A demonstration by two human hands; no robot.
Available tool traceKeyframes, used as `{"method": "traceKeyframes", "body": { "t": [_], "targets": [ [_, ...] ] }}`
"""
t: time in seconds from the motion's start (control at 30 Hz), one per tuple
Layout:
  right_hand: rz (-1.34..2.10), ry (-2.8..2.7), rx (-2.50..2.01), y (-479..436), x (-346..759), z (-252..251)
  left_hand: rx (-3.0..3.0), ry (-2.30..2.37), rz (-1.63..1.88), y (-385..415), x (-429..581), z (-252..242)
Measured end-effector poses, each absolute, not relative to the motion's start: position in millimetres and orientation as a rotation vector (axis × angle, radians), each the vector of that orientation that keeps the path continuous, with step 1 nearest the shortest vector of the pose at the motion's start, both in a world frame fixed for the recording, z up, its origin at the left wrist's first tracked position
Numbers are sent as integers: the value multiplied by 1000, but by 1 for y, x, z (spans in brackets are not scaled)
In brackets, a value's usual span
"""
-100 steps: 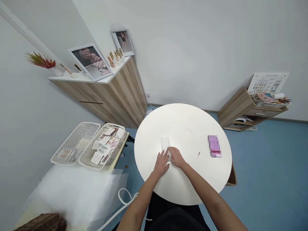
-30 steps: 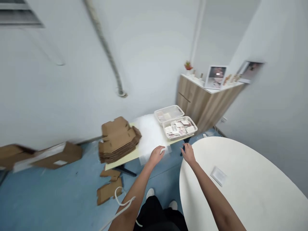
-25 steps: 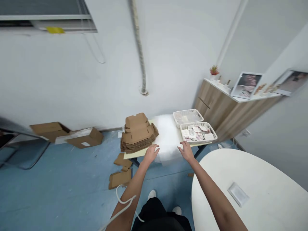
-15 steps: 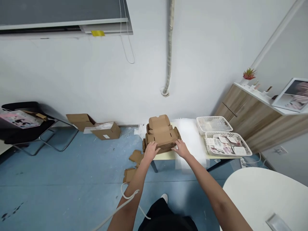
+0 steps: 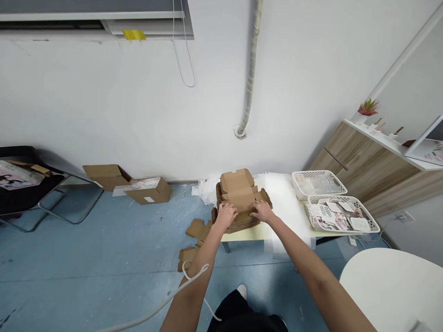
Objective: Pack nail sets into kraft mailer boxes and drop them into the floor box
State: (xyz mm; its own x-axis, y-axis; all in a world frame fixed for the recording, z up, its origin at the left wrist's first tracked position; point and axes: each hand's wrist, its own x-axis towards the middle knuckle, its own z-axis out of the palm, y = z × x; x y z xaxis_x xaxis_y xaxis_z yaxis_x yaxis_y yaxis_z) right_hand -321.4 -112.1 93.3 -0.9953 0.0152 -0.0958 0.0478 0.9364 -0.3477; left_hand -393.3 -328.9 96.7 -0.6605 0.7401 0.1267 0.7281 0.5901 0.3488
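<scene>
A stack of flat-folded brown cardboard mailer boxes (image 5: 240,191) sits on a pale yellow table (image 5: 242,235). The top box has its lid flap folded up at the back. My left hand (image 5: 225,216) and my right hand (image 5: 263,211) both curl over the stack's front edge, close together. My fingers hide part of that edge. A white cord (image 5: 194,276) lies across my left forearm.
White foam sheet (image 5: 280,198) lies right of the stack, then several-card white basket (image 5: 341,214) and a second basket (image 5: 318,184). A round white table (image 5: 391,290) stands at lower right. Cardboard scraps (image 5: 195,235) and boxes (image 5: 148,190) lie on the blue floor.
My view has swung left from the round table to the yellow table. Both hands have left the white packet, moved forward, and closed onto the cardboard stack's front edge.
</scene>
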Motion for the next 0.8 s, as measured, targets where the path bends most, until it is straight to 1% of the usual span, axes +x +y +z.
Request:
{"method": "traceKeyframes", "body": {
  "t": [0.2, 0.33, 0.53, 0.67, 0.73, 0.8],
  "targets": [
    [-326, 3150, -107, -119, -332, 107, 1403, 2779, 771, -332, -394, 118],
    [-211, 3195, -161, -121, -337, 120, 1407, 2840, 826, -331, -378, 136],
    [-288, 3254, -201, -117, -332, 142, 1425, 2864, 1021, -323, -353, 147],
    [-343, 3371, -222, -107, -314, 164, 1440, 2852, 1227, -319, -338, 161],
    [-317, 3416, -159, -98, -301, 175, 1323, 2914, 1377, -322, -334, 165],
    [-273, 3455, -111, -90, -287, 183, 1071, 3020, 1543, -332, -338, 162]
  ]
}}
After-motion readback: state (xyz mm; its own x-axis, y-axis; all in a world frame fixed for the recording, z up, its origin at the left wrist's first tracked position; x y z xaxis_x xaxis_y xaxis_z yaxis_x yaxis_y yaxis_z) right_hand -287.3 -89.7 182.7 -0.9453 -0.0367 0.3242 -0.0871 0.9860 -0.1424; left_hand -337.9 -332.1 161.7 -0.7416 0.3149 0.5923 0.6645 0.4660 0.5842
